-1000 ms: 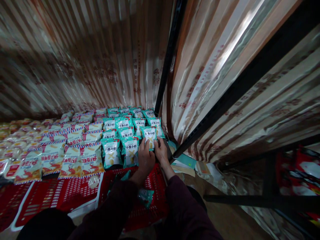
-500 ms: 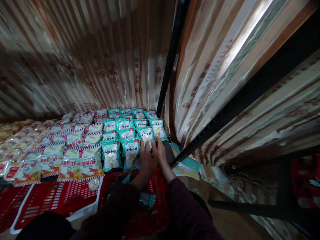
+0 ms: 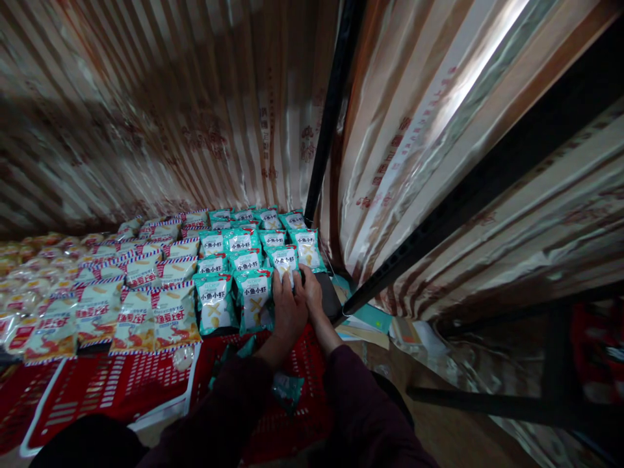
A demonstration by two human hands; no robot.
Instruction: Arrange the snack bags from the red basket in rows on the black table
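Both hands close on the lower part of one teal-and-white snack bag (image 3: 285,260) at the right end of the display. My left hand (image 3: 288,313) grips its near left side, and my right hand (image 3: 312,291) has its fingertips at the right edge. Just left of my left hand stands another teal bag (image 3: 255,300), with a matching bag (image 3: 214,303) beside it. Behind the held bag, a further teal bag (image 3: 307,248) leans at the right end of its row. The fingertips partly cover the held bag's lower front.
Striped shrimp-snack bags (image 3: 175,315) and small round packs (image 3: 34,286) fill the shelf's left part. Red baskets (image 3: 117,383) stand in front, one holding loose teal bags (image 3: 287,388). A dark metal post (image 3: 414,250) slants at right; pleated curtain (image 3: 195,130) hangs behind.
The view has shifted very slightly. Both hands remain at the same teal bag, with hardly any movement.
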